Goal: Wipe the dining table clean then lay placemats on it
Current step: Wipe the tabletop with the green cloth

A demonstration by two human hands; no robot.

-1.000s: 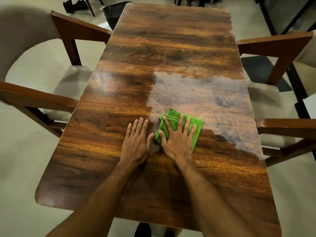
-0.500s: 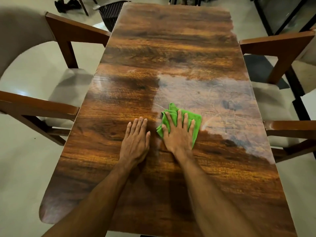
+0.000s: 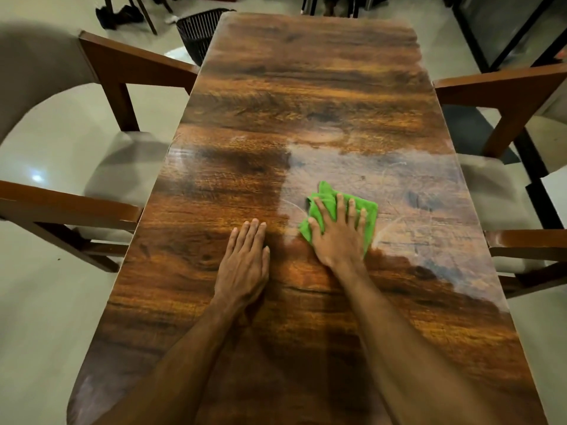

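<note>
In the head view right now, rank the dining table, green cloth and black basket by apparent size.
1. Dining table, by far the largest.
2. Black basket and green cloth look alike; the basket is farther and part-hidden, so unranked.

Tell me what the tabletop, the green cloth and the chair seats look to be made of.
Table: wood or wood-look veneer with a glossy finish, going by the grain bands and the glare that shows smears.
Green cloth under the right hand: soft, napped fabric, probably microfiber; it bunches into folds.
Chair seat: beige padded upholstery, matte, on brown wooden frames.
</note>
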